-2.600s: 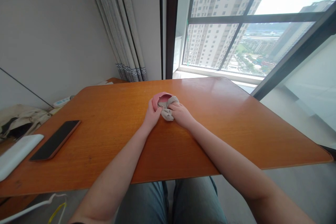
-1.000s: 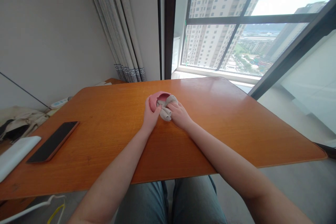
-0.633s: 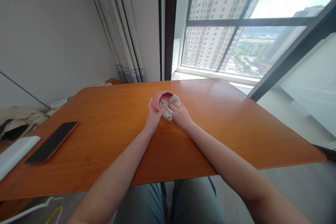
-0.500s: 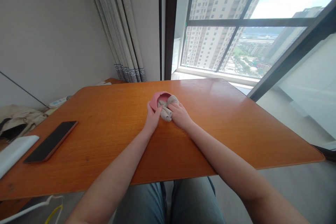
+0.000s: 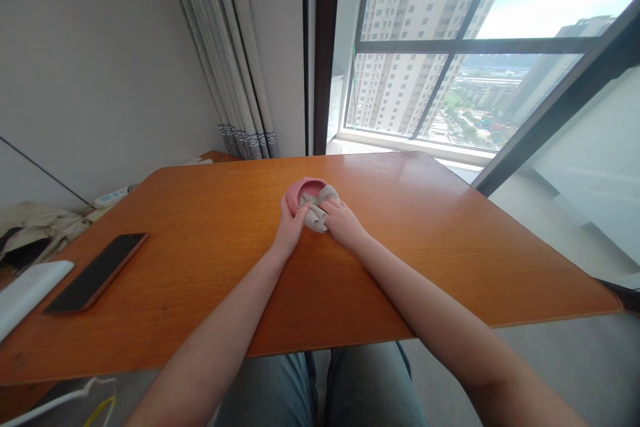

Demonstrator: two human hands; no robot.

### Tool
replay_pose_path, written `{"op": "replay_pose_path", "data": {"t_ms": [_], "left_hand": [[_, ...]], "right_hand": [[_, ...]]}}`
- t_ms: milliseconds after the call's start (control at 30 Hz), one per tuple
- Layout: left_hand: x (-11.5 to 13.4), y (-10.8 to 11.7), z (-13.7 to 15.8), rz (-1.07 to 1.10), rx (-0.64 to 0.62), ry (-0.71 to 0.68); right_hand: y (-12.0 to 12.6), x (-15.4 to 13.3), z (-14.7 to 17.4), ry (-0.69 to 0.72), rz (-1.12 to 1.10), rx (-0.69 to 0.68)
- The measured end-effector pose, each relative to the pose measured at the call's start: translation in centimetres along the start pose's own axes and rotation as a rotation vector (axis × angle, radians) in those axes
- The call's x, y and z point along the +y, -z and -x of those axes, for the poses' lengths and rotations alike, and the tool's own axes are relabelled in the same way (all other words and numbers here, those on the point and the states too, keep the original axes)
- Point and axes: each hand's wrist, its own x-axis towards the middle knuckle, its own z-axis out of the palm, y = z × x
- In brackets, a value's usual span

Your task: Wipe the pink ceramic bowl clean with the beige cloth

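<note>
Over the middle of the wooden table [image 5: 210, 213], my left hand [image 5: 289, 225] is closed on the side of a pink bowl [image 5: 295, 191]. The bowl is tilted, with its hollow side facing me. A crumpled light grey cloth [image 5: 316, 216] lies partly inside it and hangs over the near rim. Bunched in my right hand [image 5: 343, 220], the cloth presses against the bowl's right side. The fingertips of my right hand are partly hidden in its folds, and my left thumb lies at the cloth's edge.
A dark phone-like slab [image 5: 97, 273] lies at the table's left, beside a white object [image 5: 33, 293]. Crumpled beige fabric [image 5: 40, 230] sits past the left edge. Behind the table are a curtain [image 5: 235, 80] and a large window [image 5: 450, 47].
Both hands stay at the bowl with the cloth. The bowl has tipped very slightly and the cloth's folds have shifted a little; the whole view sits marginally lower.
</note>
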Motion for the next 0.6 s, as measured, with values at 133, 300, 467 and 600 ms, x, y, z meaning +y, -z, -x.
{"op": "replay_pose_path", "data": {"t_ms": [133, 300, 467, 600], "left_hand": [[1.0, 2.1, -1.0, -0.2, -0.053, -0.079], [2.1, 2.1, -0.4, -0.286, -0.056, -0.031], [1.5, 0.5, 0.4, -0.133, -0.023, 0.026], [1.3, 1.8, -0.4, -0.217, -0.035, -0.058]], "right_hand": [[0.0, 0.2, -0.1, 0.052, -0.036, -0.035], [-0.3, 0.3, 0.1, 0.055, -0.036, -0.013], [-0.3, -0.1, 0.0, -0.052, -0.048, -0.033], [0.2, -0.2, -0.2, 0.002, -0.077, -0.036]]}}
